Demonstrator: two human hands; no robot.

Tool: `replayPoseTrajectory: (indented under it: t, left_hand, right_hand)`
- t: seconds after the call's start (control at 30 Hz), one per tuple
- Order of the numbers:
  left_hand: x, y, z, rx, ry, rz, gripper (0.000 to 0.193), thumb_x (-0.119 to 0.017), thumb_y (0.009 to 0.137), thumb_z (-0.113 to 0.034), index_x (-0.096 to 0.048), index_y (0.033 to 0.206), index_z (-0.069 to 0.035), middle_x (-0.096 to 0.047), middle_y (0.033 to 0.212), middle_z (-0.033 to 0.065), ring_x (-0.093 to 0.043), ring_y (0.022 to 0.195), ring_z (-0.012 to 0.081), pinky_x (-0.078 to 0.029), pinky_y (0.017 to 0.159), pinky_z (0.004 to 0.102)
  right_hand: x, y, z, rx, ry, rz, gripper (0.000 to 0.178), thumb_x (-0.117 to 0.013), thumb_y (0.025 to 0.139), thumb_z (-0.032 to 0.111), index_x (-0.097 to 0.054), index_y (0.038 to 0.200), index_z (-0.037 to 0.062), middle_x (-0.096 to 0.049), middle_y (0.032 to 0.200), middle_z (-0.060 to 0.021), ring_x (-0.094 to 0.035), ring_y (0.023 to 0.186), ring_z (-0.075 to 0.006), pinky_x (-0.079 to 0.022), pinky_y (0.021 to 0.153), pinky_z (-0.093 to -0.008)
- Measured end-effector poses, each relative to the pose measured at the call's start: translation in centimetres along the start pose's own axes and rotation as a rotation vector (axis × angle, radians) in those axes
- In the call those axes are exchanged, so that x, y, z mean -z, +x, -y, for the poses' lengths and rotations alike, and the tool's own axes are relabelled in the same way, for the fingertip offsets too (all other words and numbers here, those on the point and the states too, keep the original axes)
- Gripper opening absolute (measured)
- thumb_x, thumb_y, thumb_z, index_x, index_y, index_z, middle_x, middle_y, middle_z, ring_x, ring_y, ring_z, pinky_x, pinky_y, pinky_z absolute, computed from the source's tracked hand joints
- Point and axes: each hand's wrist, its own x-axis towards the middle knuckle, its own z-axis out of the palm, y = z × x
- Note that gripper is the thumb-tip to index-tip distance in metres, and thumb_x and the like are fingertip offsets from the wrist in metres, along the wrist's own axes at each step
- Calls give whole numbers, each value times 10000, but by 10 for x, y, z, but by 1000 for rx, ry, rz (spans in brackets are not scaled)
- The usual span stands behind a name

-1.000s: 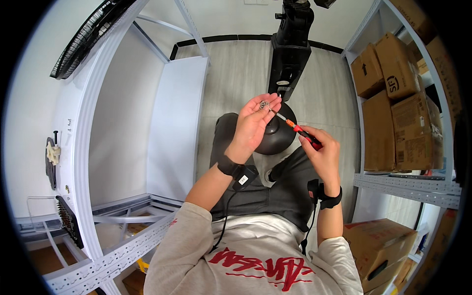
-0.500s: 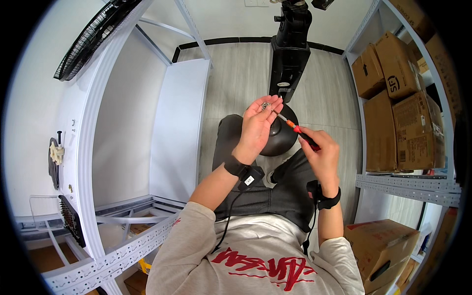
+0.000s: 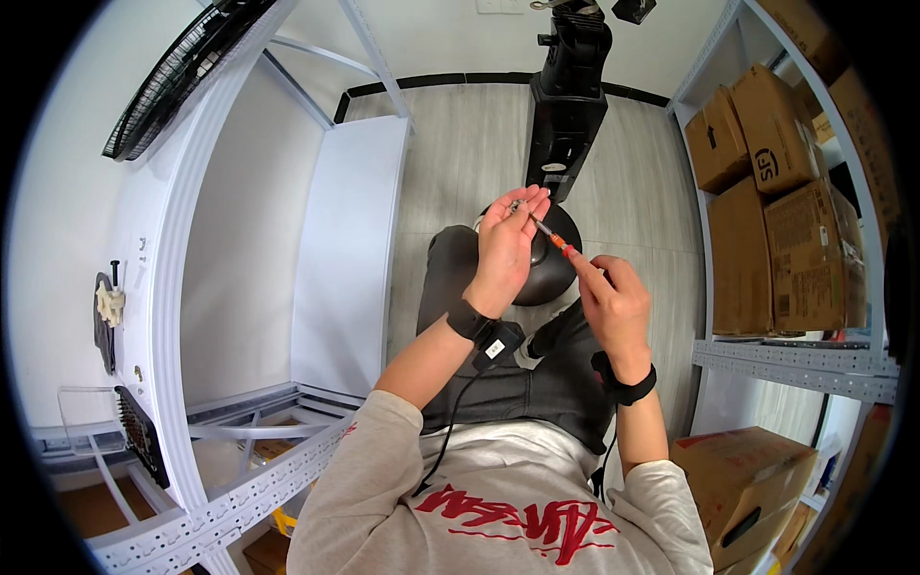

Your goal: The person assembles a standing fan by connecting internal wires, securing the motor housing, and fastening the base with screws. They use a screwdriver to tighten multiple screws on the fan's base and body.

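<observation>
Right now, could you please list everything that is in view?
screwdriver: 1, red-orange, right hand
small metal parts: count unclear, silvery, left hand
stand: 1, black, far side
round object: 1, dark, behind left hand
boxes: several, brown, right shelves
fan grille: 1, black, upper left
tabletop: 1, white, left
cream part: 1, cream, tabletop
sweatshirt: 1, grey, torso
trousers: 1, grey, legs
wristbands: 2, black, wrists
left hand: 1, bare, centre
right hand: 1, bare, right of left hand

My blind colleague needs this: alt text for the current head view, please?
The right hand holds a red-handled screwdriver pointed toward the left hand, which holds small metal pieces above a round black base.
</observation>
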Motion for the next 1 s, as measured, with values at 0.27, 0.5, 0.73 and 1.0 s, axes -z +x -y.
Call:
replayPoseTrajectory:
  t: [0.27,0.5,0.73,1.0]
  left_hand:
    - [-1,1,6,-55,1,-16,169,-485,1015,13,-500,1172,73,-547,1249,207,-568,1235,320,-439,1138,430]
    - [-4,6,0,23,40,42,212,-501,997,28,-480,1204,71,-523,1287,220,-528,1284,348,-403,1168,434]
    - [-7,11,-3,86,-175,11,233,-583,1012,-174,-533,1093,39,-573,1211,190,-554,1236,321,-464,1087,397]
    - [14,52,-9,190,-138,-153,257,-530,1049,-279,-549,1055,-23,-549,983,82,-488,779,156,-429,637,258]
  right_hand:
    - [-13,-8,5,-254,180,32,345,-746,807,28,-738,1136,132,-625,852,-44,-623,723,-207,-525,597,-335]
    - [-17,-7,-6,-144,122,-85,322,-749,814,23,-739,1125,105,-630,853,-62,-614,675,-217,-520,591,-328]
    - [-19,-8,-1,-290,319,-136,297,-756,834,34,-741,1124,92,-655,860,-71,-603,652,-166,-473,526,-295]
    - [-7,0,-1,-414,455,-179,284,-763,842,58,-737,1125,64,-666,854,-80,-606,688,-152,-482,622,-265]
